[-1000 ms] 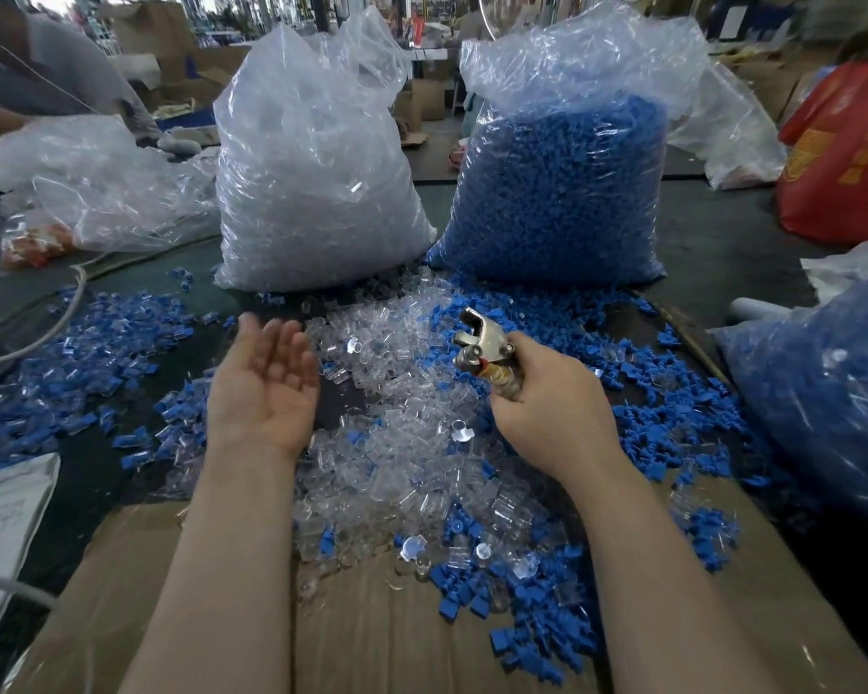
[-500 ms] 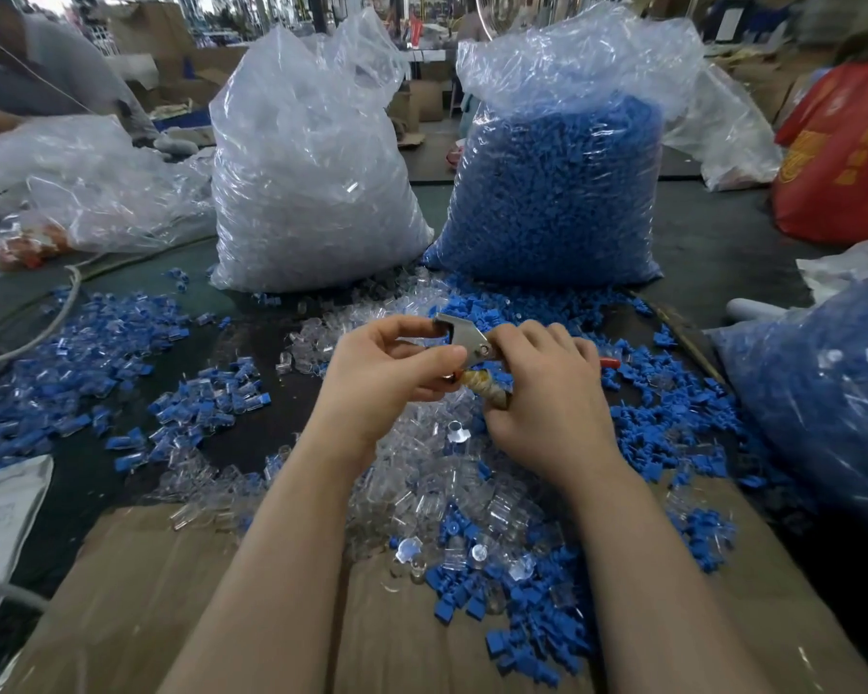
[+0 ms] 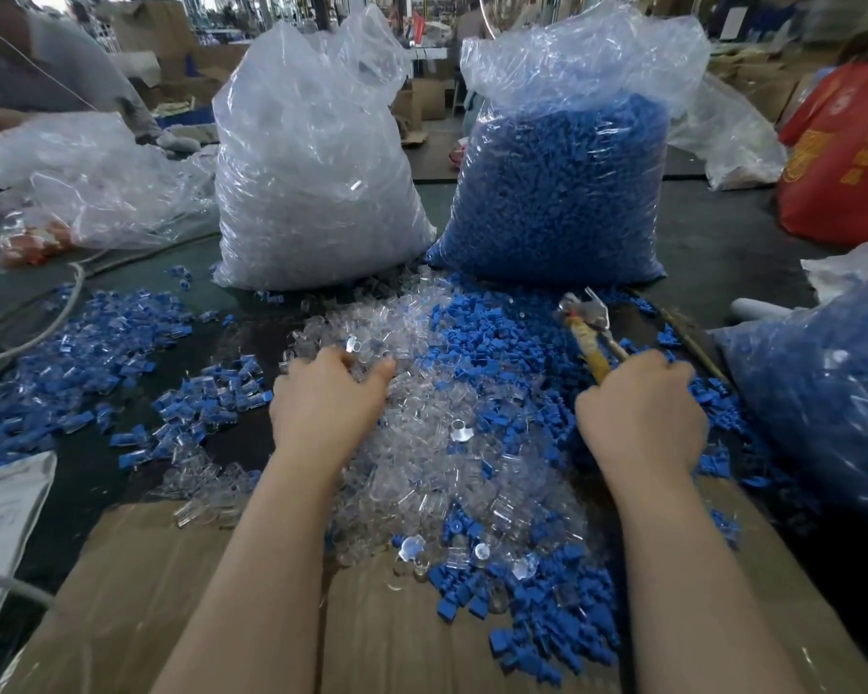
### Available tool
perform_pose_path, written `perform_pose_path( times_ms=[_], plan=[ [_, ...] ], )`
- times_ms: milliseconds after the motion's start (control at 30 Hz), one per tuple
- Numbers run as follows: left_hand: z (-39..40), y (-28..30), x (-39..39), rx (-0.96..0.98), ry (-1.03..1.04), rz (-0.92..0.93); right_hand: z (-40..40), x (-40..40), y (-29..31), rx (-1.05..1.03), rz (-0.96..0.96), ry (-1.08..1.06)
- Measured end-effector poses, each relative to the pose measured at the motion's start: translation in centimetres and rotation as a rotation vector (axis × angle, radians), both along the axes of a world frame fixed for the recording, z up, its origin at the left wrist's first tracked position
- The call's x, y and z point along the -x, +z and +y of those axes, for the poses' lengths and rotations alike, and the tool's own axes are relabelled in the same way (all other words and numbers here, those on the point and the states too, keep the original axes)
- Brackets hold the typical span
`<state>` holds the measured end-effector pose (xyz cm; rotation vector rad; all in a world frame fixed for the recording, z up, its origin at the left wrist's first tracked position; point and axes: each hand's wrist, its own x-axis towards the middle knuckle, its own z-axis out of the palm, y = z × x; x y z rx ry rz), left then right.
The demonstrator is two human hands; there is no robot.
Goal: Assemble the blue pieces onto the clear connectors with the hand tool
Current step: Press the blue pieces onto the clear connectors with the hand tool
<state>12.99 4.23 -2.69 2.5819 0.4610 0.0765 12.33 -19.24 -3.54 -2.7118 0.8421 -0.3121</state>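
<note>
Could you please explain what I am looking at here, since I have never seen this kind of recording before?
There is no machine: a person works with bare hands, filmed by one wide-angle camera worn on the head, looking forward and down. The left hand reaches into a heap of clear connectors with its fingers curled; whether it has one yet is hidden. The right hand grips the yellow handle of the hand tool over loose blue pieces. Behind stand a bag of clear connectors and a bag of blue pieces. To the left lies a scatter of blue-and-clear parts, seemingly assembled. Brown cardboard covers the near edge.
</note>
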Motion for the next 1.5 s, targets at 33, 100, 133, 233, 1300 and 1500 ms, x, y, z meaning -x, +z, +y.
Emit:
perform_pose_path(
  times_ms=[33, 100, 133, 233, 1300, 1500],
  plan=[
    [0.0, -0.1, 0.1, -0.056, 0.013, 0.083, -0.3, 0.1, -0.1, -0.007, 0.060, -0.017],
    [0.0, -0.1, 0.0, -0.066, 0.009, 0.172, -0.6, -0.1, -0.3, -0.034, 0.148, 0.004],
    [0.0, -0.1, 0.0, -0.032, -0.011, 0.182, -0.6, -0.2, -0.4, -0.040, 0.168, 0.041],
    [-0.4, -0.1, 0.2, 0.189, -0.099, 0.143, 0.2, -0.4, -0.6, -0.049, 0.161, 0.159],
    [-1.8, 1.1, 0.9, 0.789, -0.323, -0.212, 3.4, -1.0, -0.6, -0.622, -0.397, 0.533],
    [-2.4, 1.1, 0.9, 0.914, -0.298, -0.249, 3.8, -0.4, -0.1, -0.800, -0.456, 0.603]
  ],
)
